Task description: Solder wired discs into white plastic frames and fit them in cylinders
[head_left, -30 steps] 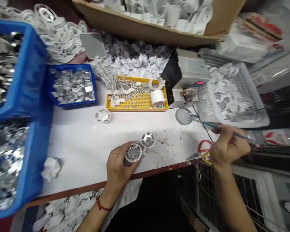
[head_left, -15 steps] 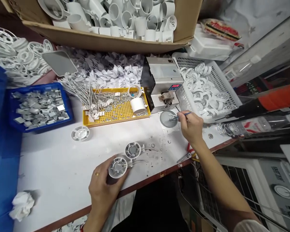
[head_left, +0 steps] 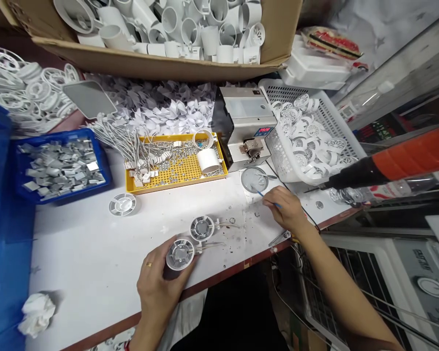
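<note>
My left hand [head_left: 159, 278] is closed around the side of a round white plastic housing [head_left: 180, 254], which has spokes and a grey square in its centre. A second such housing [head_left: 202, 228] lies against it on the table, its thin wires stretching to the right. Between thumb and fingers, my right hand [head_left: 283, 207] pinches a thin blue stick [head_left: 259, 193]. Its far end points at the lower edge of a round dish of grey paste [head_left: 254, 180]; whether it touches the paste I cannot tell. Another thin tool [head_left: 269, 176] lies across the dish rim.
Behind stand a yellow tray [head_left: 175, 170] of screws and wired connectors, a metal machine [head_left: 247, 126] with a red display, and a white basket [head_left: 283, 158] of plastic rings. At left are a blue bin [head_left: 108, 183] of metal pieces and another white housing [head_left: 122, 204]. An orange-and-black tool [head_left: 406, 156] juts in from the right.
My right hand has moved down and toward me with the blue stick, from over the paste to the dish's near edge. My left hand and its housing are nearly still.
</note>
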{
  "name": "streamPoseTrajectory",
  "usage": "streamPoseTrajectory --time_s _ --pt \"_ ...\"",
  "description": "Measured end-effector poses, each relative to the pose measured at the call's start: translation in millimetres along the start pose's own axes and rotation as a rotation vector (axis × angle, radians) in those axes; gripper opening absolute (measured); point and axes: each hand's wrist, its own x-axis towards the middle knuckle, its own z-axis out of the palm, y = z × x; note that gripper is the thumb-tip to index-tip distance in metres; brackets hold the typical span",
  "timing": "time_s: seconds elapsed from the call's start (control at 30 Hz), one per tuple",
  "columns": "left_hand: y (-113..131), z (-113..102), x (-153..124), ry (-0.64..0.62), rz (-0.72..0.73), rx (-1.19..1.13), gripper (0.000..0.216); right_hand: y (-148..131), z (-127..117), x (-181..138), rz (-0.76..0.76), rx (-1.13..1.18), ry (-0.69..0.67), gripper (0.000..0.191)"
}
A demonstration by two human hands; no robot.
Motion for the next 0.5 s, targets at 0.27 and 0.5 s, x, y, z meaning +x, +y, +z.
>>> streamPoseTrajectory --time_s 0.27,0.5 --pt "0 -1 2 0.0 0.016 -0.034 0.046 13 29 -18 0.828 0.036 0.653 0.042" --pt "7 -4 -8 -0.05 -0.008 -0.04 0.049 -4 32 -40 0.962 -0.019 0.576 0.038"
